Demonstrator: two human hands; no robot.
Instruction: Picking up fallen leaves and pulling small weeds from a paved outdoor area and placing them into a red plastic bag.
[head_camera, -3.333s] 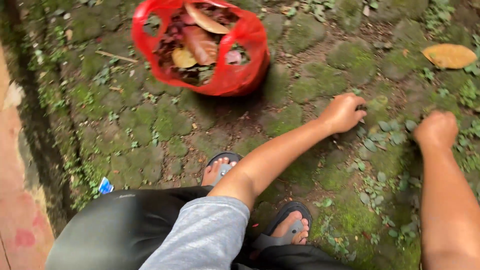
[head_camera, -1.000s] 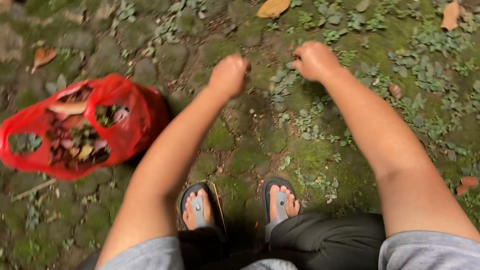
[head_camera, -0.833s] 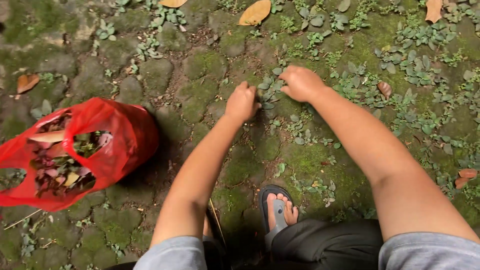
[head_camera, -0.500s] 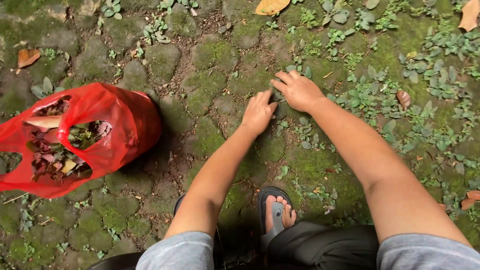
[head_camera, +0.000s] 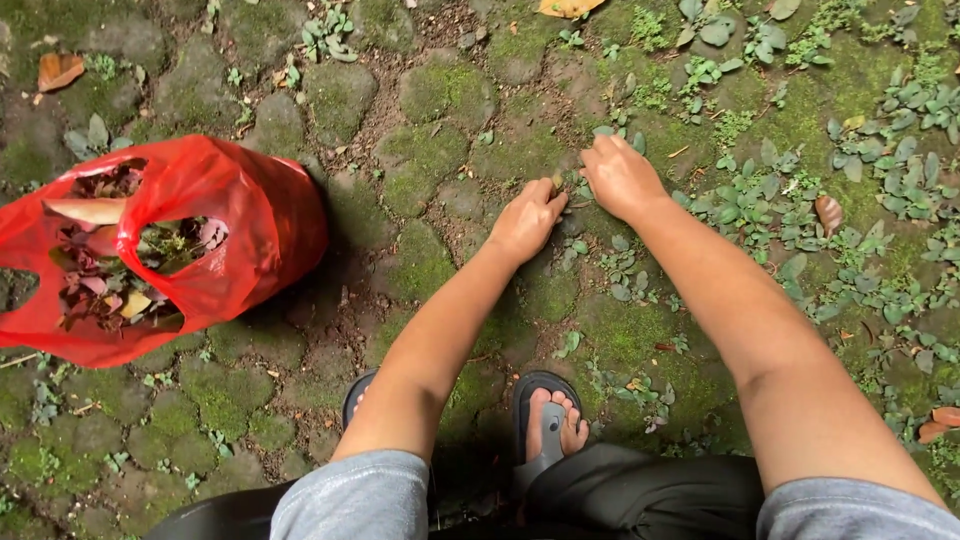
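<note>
Both my arms reach down to a mossy stone paving (head_camera: 440, 150). My left hand (head_camera: 528, 216) is curled with its fingertips pinched on a small weed between the stones. Close beside it, my right hand (head_camera: 620, 176) presses its closed fingers into small green weeds (head_camera: 600, 255) at the ground; what it grips is hidden under the fingers. A red plastic bag (head_camera: 215, 240) stands open at my left, holding dry leaves and pulled plants.
My feet in dark sandals (head_camera: 548, 420) stand below the hands. Low leafy weeds (head_camera: 860, 200) cover the right side. Dry fallen leaves (head_camera: 60, 70) lie at the top left, top middle and right edge.
Both hands have moved closer together and lower onto the same patch of weeds. The view has shifted, so the red bag now sits further left.
</note>
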